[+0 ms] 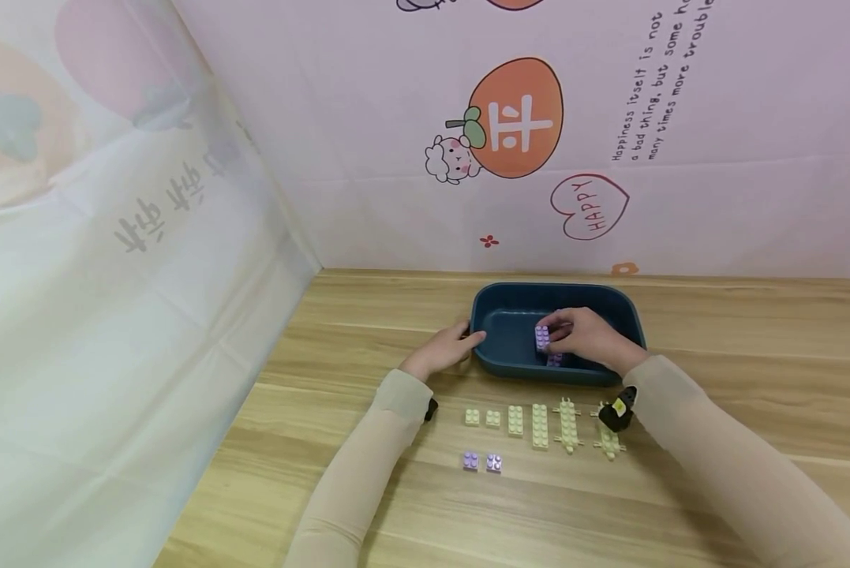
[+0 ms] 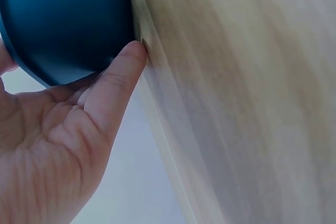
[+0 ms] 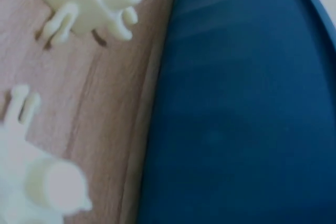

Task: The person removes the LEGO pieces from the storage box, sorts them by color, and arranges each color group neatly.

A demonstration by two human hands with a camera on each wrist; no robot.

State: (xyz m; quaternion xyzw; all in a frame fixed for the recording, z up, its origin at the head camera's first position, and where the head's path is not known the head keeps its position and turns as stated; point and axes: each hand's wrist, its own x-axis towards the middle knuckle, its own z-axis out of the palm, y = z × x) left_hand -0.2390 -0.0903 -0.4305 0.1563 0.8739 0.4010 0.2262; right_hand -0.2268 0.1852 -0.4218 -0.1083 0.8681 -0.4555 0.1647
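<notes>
A dark blue plastic tub (image 1: 507,335) stands on the table, and my left hand (image 1: 444,349) holds it by its left end, thumb at the rim. In the left wrist view the left hand (image 2: 58,140) lies against the curved wall of the tub (image 2: 63,24). Over the tub's interior, my right hand (image 1: 595,341) pinches a purple toy brick (image 1: 541,338) with studs facing up. Another purple brick (image 1: 555,360) lies in the tub just below it, partly hidden by the hand. The right wrist view shows the tub's long wall (image 3: 236,103) but no fingers.
Pale yellow bricks (image 1: 540,426) of several sizes form a row in front of the tub. Two yellow pieces with side clips (image 1: 568,426) stand at its right end, one partly under the right wrist camera. Nearer me lie two small purple bricks (image 1: 470,461). A printed cloth (image 1: 396,173) hangs behind.
</notes>
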